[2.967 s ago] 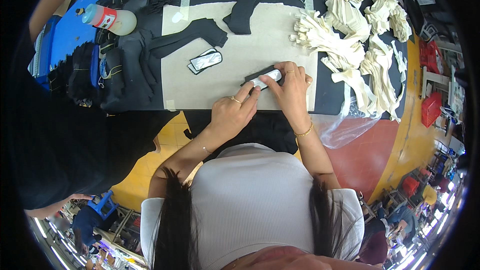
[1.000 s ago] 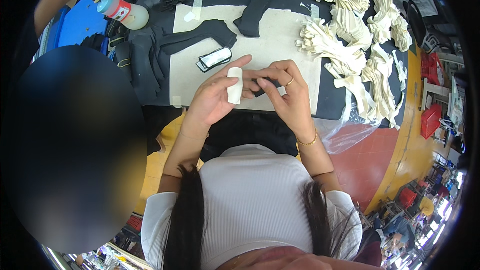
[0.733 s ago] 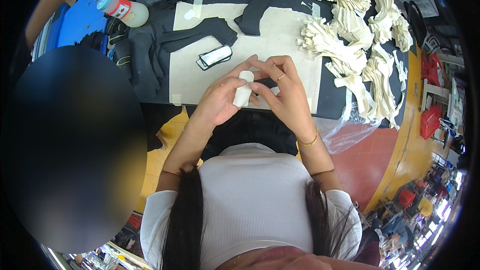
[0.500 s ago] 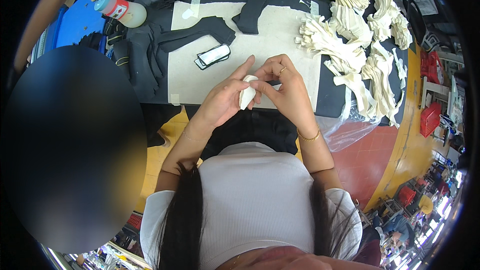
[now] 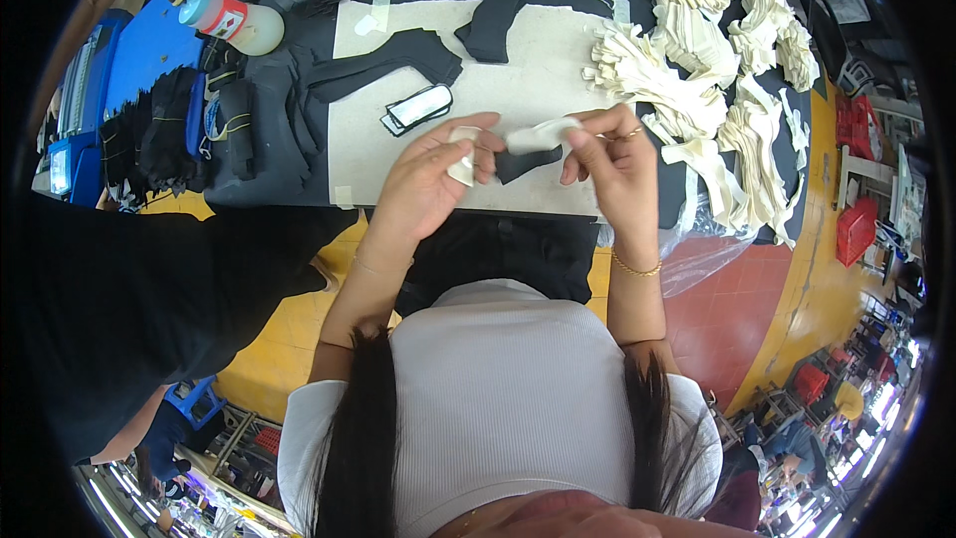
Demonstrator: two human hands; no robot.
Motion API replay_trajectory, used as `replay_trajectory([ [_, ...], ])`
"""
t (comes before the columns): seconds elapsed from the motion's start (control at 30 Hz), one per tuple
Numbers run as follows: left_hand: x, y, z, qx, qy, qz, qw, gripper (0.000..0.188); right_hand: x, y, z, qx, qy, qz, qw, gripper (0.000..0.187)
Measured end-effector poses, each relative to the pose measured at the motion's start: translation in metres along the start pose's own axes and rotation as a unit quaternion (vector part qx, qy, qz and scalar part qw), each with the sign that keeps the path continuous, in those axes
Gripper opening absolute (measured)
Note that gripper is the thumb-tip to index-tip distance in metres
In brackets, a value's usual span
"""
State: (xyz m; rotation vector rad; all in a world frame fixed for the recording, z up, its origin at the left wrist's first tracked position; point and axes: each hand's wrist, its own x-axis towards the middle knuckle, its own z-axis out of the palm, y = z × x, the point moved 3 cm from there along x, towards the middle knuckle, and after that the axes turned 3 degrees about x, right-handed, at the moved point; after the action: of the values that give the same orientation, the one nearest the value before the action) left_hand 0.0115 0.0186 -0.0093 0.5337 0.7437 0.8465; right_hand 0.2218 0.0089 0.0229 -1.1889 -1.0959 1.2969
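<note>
My left hand (image 5: pixel 423 184) pinches one end of a cream fabric strip (image 5: pixel 538 134), and my right hand (image 5: pixel 612 164) pinches the other end. A small black fabric piece (image 5: pixel 518 163) hangs between the two hands, just under the strip. Both hands hover over the near edge of a beige work mat (image 5: pixel 528 80) on the dark table. A black-and-white clip-like tool (image 5: pixel 416 108) lies on the mat just beyond my left hand.
Piles of cream fabric pieces (image 5: pixel 697 50) fill the right of the table. Black fabric pieces (image 5: pixel 249 120) lie at left and at the back (image 5: pixel 508 10). A plastic bottle (image 5: pixel 231 20) lies at far left. A person in a dark sleeve (image 5: pixel 149 279) stands at my left.
My hands lifted off the mat with the cream strip and the black piece, brought them together, and have now drawn apart, stretching the strip out between them.
</note>
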Motion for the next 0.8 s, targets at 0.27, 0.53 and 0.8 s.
replay_trajectory([
  [0.27,-0.007,0.0,-0.031,0.038,0.03,-0.012,0.999,0.034,-0.004,0.001,-0.014,0.099,-0.057,-0.094,0.989,0.015],
  [0.53,-0.009,-0.029,0.008,0.16,0.04,0.023,0.986,0.026,-0.018,0.012,0.009,-0.041,-0.101,-0.013,0.994,0.036],
  [0.8,-0.004,-0.029,-0.001,0.125,0.032,-0.016,0.992,0.022,-0.018,0.026,0.003,-0.011,0.012,-0.015,1.0,0.04],
])
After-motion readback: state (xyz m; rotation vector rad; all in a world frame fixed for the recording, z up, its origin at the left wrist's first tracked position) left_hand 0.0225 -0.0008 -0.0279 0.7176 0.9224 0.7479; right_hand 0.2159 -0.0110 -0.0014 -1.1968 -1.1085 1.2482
